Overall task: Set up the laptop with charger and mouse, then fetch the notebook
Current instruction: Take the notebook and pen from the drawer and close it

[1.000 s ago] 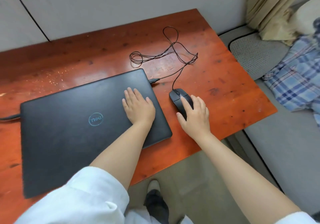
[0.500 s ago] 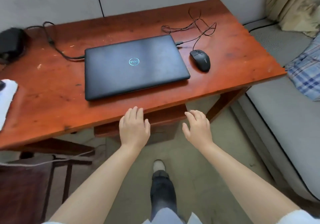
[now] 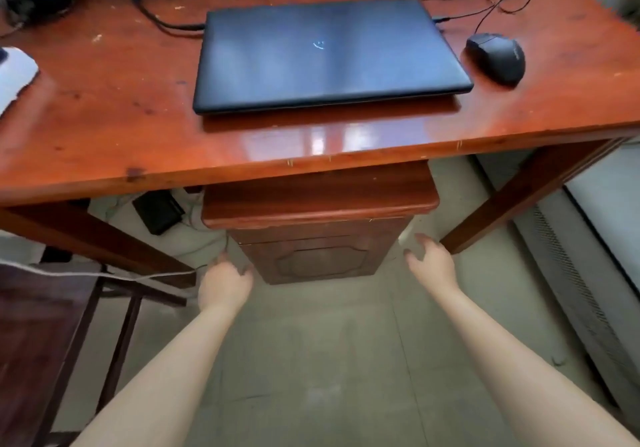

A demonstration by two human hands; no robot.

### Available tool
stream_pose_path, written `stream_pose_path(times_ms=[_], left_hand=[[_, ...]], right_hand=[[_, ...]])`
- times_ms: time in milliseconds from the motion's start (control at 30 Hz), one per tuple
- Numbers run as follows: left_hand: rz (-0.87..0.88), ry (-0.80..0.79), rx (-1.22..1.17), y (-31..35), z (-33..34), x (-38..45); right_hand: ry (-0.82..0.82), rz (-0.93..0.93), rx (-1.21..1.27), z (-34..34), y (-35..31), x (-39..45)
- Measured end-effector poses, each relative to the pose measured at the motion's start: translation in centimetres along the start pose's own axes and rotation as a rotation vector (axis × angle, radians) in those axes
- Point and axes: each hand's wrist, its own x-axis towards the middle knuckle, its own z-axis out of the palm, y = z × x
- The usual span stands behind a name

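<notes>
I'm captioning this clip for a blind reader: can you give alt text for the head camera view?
Two bare, empty hands, left hand and right hand, reach toward either side of a small wooden cabinet under a reddish wooden table. On the table lie a closed black laptop with cables at both ends and a black mouse to its right.

Red-brown wooden table (image 3: 104, 128), small wooden cabinet (image 3: 318, 232) beneath, dark chair (image 3: 52, 336) left, perhaps paper (image 3: 14, 76)
</notes>
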Motion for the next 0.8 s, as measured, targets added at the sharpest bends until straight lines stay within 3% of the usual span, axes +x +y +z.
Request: stream_pose_path(times_ms=[133, 333, 533, 800], left_hand=[[0.126, 0.107, -0.159, -1.5, 4.3, 4.4], [0.408, 0.473, -0.514, -1.4, 9.2, 9.5], [0.38, 0.6, -0.729, -0.6, 10.6, 10.2], [0.158, 0.563, -0.875, 1.1, 9.4, 9.9]], right_hand=[[0.103, -0.034, 0.213, 4.9, 0.7, 3.4], [0.483, -0.248, 0.38, 10.3, 2.1, 7.8], [0.649, -0.315, 0.561, 12.1, 2.4, 9.8], [0.635, -0.231, 0.706, 10.7, 2.3, 10.5]])
